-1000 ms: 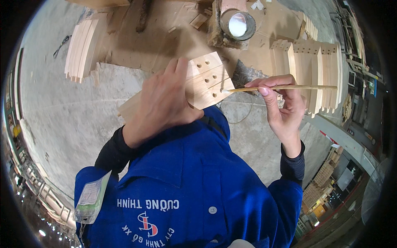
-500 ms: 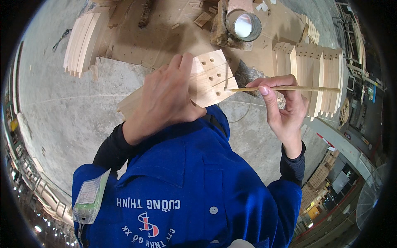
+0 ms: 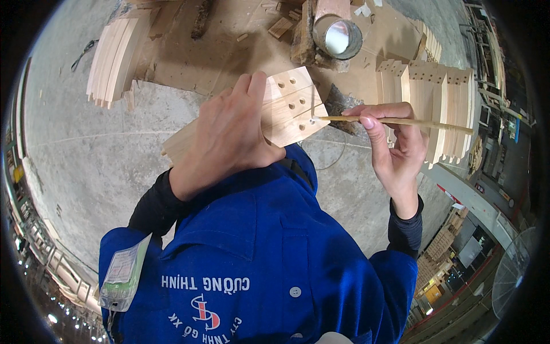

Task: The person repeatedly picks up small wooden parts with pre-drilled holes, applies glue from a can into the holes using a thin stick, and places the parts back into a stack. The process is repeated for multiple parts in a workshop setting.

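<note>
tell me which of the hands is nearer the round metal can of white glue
Right. The right hand sits just below-right of the round metal can of white glue; the left hand is farther, lower-left.

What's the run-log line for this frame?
left hand: grips drilled wood piece | right hand: holds thin stick, tip at hole

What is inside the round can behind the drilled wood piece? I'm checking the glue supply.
The round can shows a pale, whitish inside through its open top, likely liquid; its depth cannot be told. The drilled wood piece in the left hand hides nothing of it.
</note>
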`<control>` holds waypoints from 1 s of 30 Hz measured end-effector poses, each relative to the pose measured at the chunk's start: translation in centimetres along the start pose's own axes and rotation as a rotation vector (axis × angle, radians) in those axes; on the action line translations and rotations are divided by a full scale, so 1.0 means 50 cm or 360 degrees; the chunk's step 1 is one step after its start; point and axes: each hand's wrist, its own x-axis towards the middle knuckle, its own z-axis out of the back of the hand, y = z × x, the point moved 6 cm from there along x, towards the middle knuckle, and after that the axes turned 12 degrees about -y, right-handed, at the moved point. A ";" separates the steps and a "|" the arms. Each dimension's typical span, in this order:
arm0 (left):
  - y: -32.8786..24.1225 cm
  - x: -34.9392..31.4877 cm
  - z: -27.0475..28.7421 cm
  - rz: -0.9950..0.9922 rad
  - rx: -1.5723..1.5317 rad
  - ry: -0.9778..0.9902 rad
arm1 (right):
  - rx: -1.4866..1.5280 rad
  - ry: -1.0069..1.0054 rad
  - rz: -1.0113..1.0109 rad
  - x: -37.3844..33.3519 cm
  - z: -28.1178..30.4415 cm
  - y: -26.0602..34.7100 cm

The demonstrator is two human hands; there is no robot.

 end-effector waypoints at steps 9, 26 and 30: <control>-0.003 0.004 0.000 -0.0005 -0.0021 -0.0007 | 0.0279 -0.0113 -0.0115 0.000 0.006 0.007; 0.001 0.005 -0.003 -0.0018 -0.0077 -0.0012 | 0.0045 0.0067 0.0114 0.008 -0.023 0.025; -0.001 0.008 0.000 -0.0023 -0.0090 -0.0024 | 0.0062 0.0027 0.0092 0.008 -0.021 0.021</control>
